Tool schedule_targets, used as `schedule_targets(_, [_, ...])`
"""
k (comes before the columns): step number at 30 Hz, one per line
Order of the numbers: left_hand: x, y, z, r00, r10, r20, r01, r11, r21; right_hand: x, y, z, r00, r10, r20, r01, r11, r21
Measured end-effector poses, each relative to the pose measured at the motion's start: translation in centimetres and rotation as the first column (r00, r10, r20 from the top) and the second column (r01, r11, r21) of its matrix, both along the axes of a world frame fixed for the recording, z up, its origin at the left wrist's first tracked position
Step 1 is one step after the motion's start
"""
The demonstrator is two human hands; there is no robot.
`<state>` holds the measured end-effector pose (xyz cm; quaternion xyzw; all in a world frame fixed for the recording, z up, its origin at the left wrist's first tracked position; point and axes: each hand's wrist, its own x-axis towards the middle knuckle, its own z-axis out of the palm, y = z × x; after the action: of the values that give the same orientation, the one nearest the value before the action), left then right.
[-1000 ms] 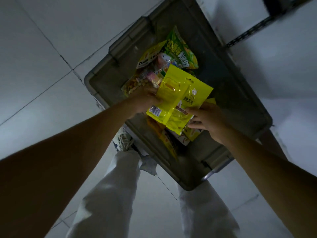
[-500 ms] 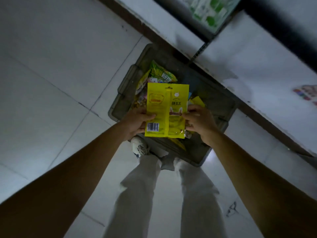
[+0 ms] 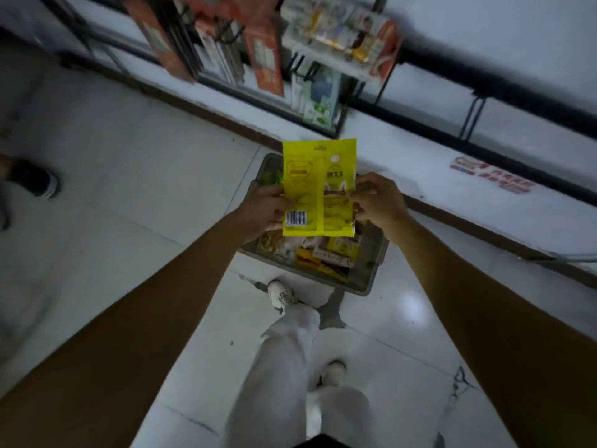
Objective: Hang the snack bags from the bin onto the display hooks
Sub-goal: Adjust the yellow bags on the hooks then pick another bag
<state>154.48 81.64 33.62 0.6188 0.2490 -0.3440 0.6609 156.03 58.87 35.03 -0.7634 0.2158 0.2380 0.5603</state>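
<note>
A yellow snack bag (image 3: 318, 176) is held upright above the grey bin (image 3: 368, 270), its back with a barcode facing me. My left hand (image 3: 265, 208) grips its lower left edge. My right hand (image 3: 378, 202) pinches its right edge. The bin sits on the floor and holds several more snack bags (image 3: 326, 250). The display hooks (image 3: 300, 69) stick out from the rack above, some carrying hung packets.
Orange boxes (image 3: 265, 59) and white-green packets (image 3: 318, 95) hang on the rack (image 3: 468, 79) against the wall. A low white ledge (image 3: 452, 189) runs behind the bin. Another person's dark shoe (image 3: 35, 179) is at the left. My own legs and shoes (image 3: 281, 294) stand just before the bin.
Both hands have lifted the yellow bag up out of the bin and straightened it. My view has risen from the bin to take in the display rack.
</note>
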Motion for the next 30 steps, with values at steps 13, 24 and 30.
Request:
schedule_targets(13, [-7.6,-8.5,22.5,0.896,-0.133,0.424,0.140,0.990,0.014,-11.1,-9.1,22.7,0.902,-0.101,0.420,0.043,0.989,0.145])
schedule_targets(24, [-9.6,-14.5,43.1,0.626,-0.052,0.778,0.163,0.984,-0.065,-14.4,-13.4,41.8,0.430,-0.165,0.888,0.373,0.928,-0.008])
schedule_targets(30, [-9.4,-15.8,48.4,0.473,-0.003,0.881,0.128,0.990,-0.065,-15.3,-12.3,46.1,0.353,-0.037,0.935,0.471,0.871,-0.143])
